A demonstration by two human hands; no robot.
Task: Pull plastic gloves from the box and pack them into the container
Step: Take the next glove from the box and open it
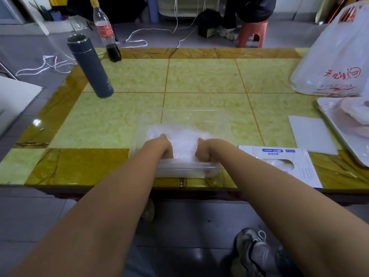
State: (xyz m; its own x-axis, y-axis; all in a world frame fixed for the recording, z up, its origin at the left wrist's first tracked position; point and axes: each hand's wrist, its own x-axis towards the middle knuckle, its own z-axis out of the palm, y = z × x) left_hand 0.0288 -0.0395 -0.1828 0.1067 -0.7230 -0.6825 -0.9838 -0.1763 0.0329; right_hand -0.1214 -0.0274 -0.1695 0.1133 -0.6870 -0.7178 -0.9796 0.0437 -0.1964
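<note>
A clear plastic container (223, 124) sits near the table's front edge, with a crumpled heap of thin plastic gloves (184, 139) inside. Both my hands reach into it. My left hand (164, 145) presses down on the left side of the heap, fingers hidden beneath the wrist. My right hand (202, 150) is curled into a fist on the right side of the heap; whether it grips any glove is hidden. The white and blue glove box (283, 154) lies flat just right of the container, its oval opening showing more gloves.
A grey flask (89, 66) and a cola bottle (105, 31) stand at the back left. A white plastic bag (335, 56), a tray (339, 128) and a white sheet (311, 134) fill the right side. A person sits on a stool beyond the table.
</note>
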